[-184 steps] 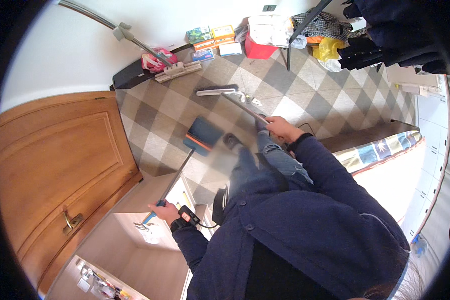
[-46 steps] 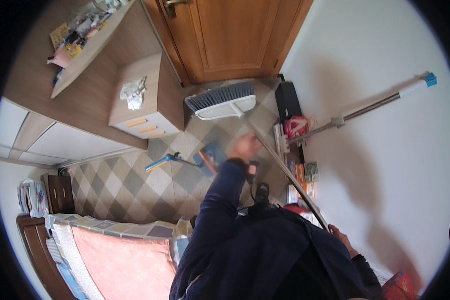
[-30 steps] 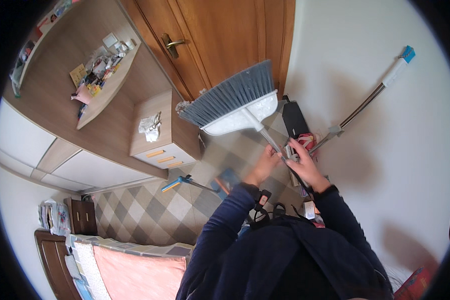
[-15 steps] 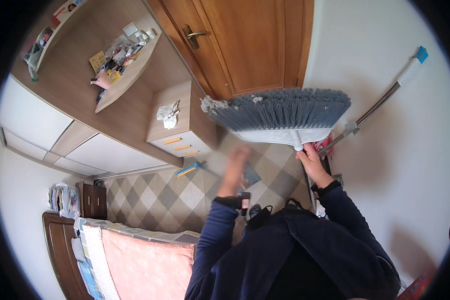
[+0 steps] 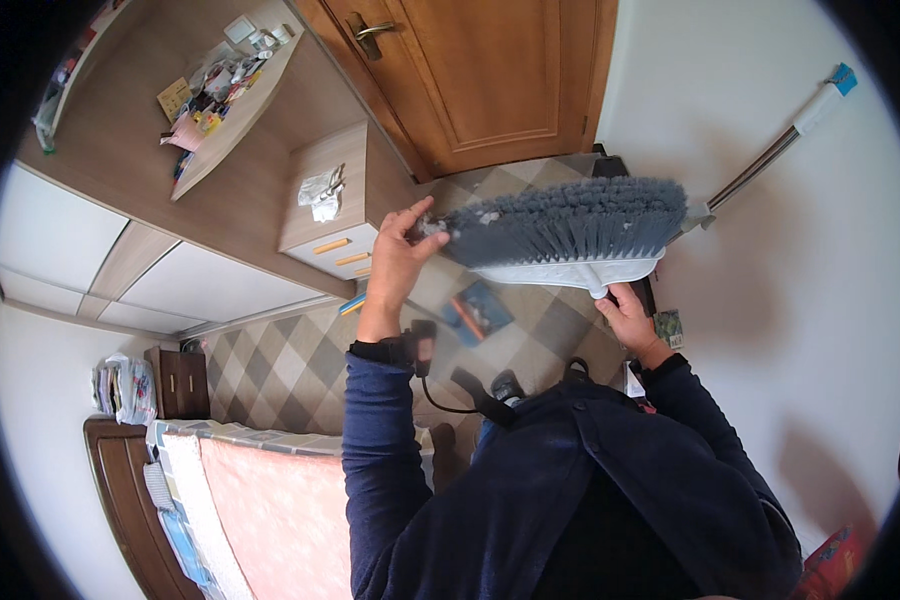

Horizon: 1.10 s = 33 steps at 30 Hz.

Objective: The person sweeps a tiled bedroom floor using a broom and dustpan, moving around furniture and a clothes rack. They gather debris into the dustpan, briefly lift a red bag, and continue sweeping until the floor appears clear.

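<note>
An upturned broom [image 5: 570,235] with dense grey bristles and a white head is raised in front of me. My right hand [image 5: 630,325] is closed round its handle, just below the white head. At the left end of the bristles, a pale clump of lint [image 5: 433,228] clings. My left hand [image 5: 400,260] has its thumb and fingers on either side of this clump, pinching it. More bits of fluff [image 5: 488,217] show among the bristles. Below the broom, a blue dustpan [image 5: 480,310] rests on the floor, somewhat blurred.
A wooden door [image 5: 480,80] stands ahead. To the left are a drawer cabinet [image 5: 340,230] and a cluttered shelf [image 5: 240,110]. A pole [image 5: 770,150] leans against the right wall. A bed with a pink cover [image 5: 270,510] lies at lower left, and the floor [image 5: 280,370] is checkered.
My left hand has moved left and up from beneath the broom to the left end of its bristles. The broom has shifted slightly left, still held by my right hand.
</note>
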Motion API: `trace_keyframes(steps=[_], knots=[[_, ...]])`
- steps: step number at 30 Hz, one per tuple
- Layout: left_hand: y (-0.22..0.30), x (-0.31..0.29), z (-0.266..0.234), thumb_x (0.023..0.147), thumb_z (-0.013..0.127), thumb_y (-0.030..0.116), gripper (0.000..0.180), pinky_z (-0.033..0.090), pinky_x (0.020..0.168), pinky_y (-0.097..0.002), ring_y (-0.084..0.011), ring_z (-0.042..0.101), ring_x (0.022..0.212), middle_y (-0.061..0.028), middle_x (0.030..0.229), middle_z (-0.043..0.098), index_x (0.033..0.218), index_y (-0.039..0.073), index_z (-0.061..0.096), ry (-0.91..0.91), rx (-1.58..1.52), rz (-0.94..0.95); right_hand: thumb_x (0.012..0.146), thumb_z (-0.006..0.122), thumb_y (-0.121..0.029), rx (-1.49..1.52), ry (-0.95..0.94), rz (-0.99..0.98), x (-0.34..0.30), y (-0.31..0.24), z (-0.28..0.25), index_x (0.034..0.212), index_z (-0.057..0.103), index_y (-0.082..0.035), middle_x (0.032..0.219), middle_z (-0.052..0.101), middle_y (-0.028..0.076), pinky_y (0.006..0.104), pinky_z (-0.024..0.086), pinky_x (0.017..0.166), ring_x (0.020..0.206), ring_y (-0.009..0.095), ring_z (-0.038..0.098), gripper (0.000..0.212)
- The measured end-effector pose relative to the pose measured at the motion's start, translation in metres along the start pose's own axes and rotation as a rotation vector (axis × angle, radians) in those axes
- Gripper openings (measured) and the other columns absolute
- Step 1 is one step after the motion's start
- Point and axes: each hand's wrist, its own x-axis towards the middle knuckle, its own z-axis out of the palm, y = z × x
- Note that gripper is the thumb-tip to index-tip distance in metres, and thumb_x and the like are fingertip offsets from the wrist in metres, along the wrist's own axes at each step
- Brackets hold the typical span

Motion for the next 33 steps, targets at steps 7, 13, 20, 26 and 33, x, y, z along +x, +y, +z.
trace_keyframes(steps=[7, 13, 20, 26, 33], knots=[[-0.013, 0.003, 0.002, 0.076, 0.069, 0.006, 0.016, 0.045, 0.061, -0.0255, -0.0137, 0.052, 0.066, -0.0044, 0.076, 0.060, 0.092, 0.004, 0.069, -0.040, 0.211, 0.045, 0.085, 0.058, -0.012, -0.075, -0.028, 0.024, -0.005, 0.001, -0.001, 0.118, 0.052, 0.000, 0.108, 0.057, 0.015, 0.0341, 0.040, 0.090, 0.102, 0.027, 0.054, 0.035], [-0.011, 0.016, -0.019, 0.083, 0.067, 0.009, 0.010, 0.040, 0.057, -0.0203, -0.0049, 0.048, 0.064, 0.0023, 0.072, 0.058, 0.092, 0.004, 0.068, 0.054, -0.013, -0.184, 0.084, 0.058, -0.014, -0.091, 0.006, 0.066, -0.007, 0.013, 0.000, 0.109, 0.054, 0.000, 0.100, 0.056, 0.015, 0.0355, 0.041, 0.085, 0.095, 0.030, 0.053, 0.030], [0.006, 0.023, 0.014, 0.080, 0.068, 0.004, 0.014, 0.046, 0.068, -0.0249, -0.0142, 0.058, 0.074, -0.0026, 0.079, 0.063, 0.093, 0.003, 0.066, -0.121, -0.016, 0.123, 0.084, 0.058, -0.016, -0.105, -0.037, 0.059, -0.009, 0.010, 0.002, 0.109, 0.054, 0.001, 0.098, 0.056, 0.016, 0.0349, 0.041, 0.084, 0.092, 0.028, 0.053, 0.031], [0.005, 0.018, 0.041, 0.074, 0.071, 0.004, 0.018, 0.047, 0.073, -0.0290, -0.0217, 0.061, 0.079, -0.0083, 0.082, 0.064, 0.092, 0.002, 0.066, -0.347, 0.058, 0.136, 0.083, 0.058, -0.013, -0.120, -0.054, 0.048, -0.008, 0.000, 0.003, 0.111, 0.054, 0.001, 0.101, 0.055, 0.015, 0.0351, 0.041, 0.084, 0.094, 0.028, 0.052, 0.031], [-0.027, 0.033, 0.014, 0.081, 0.069, 0.007, 0.007, 0.042, 0.059, -0.0218, -0.0058, 0.050, 0.065, 0.0016, 0.072, 0.061, 0.087, 0.004, 0.069, -0.027, -0.084, -0.084, 0.082, 0.059, -0.012, -0.102, -0.055, 0.156, -0.011, 0.007, -0.001, 0.112, 0.054, 0.001, 0.102, 0.055, 0.015, 0.0349, 0.041, 0.086, 0.096, 0.028, 0.053, 0.033]])
